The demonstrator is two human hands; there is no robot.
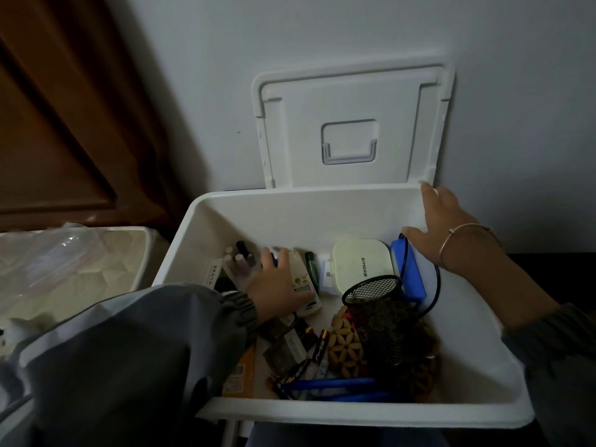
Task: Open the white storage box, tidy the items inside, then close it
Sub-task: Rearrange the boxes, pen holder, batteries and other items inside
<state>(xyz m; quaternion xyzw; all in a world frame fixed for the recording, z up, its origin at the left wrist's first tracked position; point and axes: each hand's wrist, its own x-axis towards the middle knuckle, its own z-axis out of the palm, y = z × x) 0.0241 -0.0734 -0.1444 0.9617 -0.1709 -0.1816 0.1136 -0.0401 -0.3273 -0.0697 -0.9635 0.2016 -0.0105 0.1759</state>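
From the head view, the white storage box (354, 411) sits open in front of the person, with its lid (351, 91) standing upright behind it against the wall. The tidying step is in hand. The right hand (442, 230) lies spread on the box's far right corner, fingertips at the rim, which steadies the box. The left hand (277, 285) reaches deep inside toward the small bottles (242, 256) at the far left. Its fingers are blurred, and I cannot tell whether they pinch anything.

The contents are a jumble. A black mesh pen holder (380, 314) lies tipped on its side over a woven mat (346, 350). Loose batteries (322, 343) and blue pens (332, 383) are scattered along the near wall. A white case (361, 262) and a blue block (409, 272) stand at the back, with a black cable (435, 285) looping beside them.

To do this well, the bottles should probably be grouped upright in one corner first — they look likely to topple if brushed. The holder can then be righted and given the pens, and the batteries gathered together. The cable wants coiling so it cannot snag the lid. Nothing should rise above the rim — otherwise closing may fail.
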